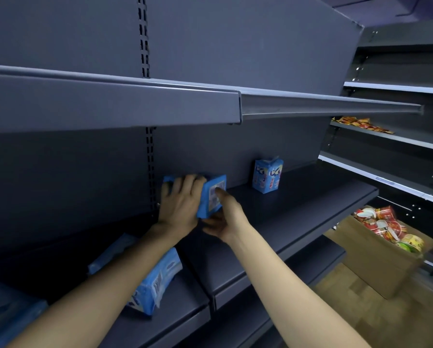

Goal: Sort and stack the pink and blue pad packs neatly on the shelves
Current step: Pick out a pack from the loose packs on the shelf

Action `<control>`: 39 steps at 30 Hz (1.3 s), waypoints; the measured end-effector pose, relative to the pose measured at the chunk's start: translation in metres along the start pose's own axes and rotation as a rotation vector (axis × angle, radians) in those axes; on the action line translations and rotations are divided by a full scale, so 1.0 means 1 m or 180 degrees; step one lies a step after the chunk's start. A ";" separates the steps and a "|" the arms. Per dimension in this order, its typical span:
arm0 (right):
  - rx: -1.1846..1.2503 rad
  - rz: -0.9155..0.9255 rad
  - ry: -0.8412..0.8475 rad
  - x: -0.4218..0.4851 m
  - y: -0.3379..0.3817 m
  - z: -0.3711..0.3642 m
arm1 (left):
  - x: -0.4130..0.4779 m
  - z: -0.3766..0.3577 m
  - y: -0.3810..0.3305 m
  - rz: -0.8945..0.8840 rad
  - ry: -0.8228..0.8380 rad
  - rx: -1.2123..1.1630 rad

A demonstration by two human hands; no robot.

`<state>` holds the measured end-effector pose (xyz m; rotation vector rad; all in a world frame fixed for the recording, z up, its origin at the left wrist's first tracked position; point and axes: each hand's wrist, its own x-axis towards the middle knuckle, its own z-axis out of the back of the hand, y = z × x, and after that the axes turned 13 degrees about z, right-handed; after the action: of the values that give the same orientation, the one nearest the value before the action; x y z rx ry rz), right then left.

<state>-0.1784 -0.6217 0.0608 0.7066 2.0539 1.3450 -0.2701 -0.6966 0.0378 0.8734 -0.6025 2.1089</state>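
Blue pack (211, 197) at frame centre sits gripped between left hand (179, 204), fingers curled over it, and right hand (223, 218), thumb pressing its face, seemingly squaring it upright.

The left hand (179, 202) covers most of the top of the pack (211, 197), and its fingertips are lost over the far edge. The right hand (223, 217) has its fingers mostly tucked out of sight under that pack. The label on the pack's face is too blurred to read. The left forearm (97, 297) hides the middle of the lower pack (157, 280). The corner pack (7, 310) is cut off by the left edge and smeared. Print on the standing pack (266, 175) and the sachets (361, 123) is too small to make out.
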 end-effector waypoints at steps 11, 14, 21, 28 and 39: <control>0.0956 -0.0528 0.0019 0.000 -0.006 0.009 | -0.016 0.003 -0.001 -0.1483 0.0091 0.0330; 0.0622 -0.0280 -0.0256 0.003 -0.010 0.009 | -0.018 0.005 0.006 -0.1594 0.0249 -0.0021; -0.0684 0.0561 -0.0728 0.006 -0.009 0.025 | -0.016 0.013 0.015 -0.0738 0.0876 -0.0857; -0.3516 0.1111 -0.0154 0.000 0.006 0.033 | -0.007 0.020 0.012 0.0744 0.1715 -0.1066; -0.4140 0.1330 0.0619 -0.003 0.007 0.047 | -0.014 0.003 0.003 0.1012 0.2463 -0.1343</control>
<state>-0.1422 -0.5919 0.0523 0.3710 0.7375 2.5776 -0.2646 -0.7069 0.0288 -0.2985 -0.7415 2.2442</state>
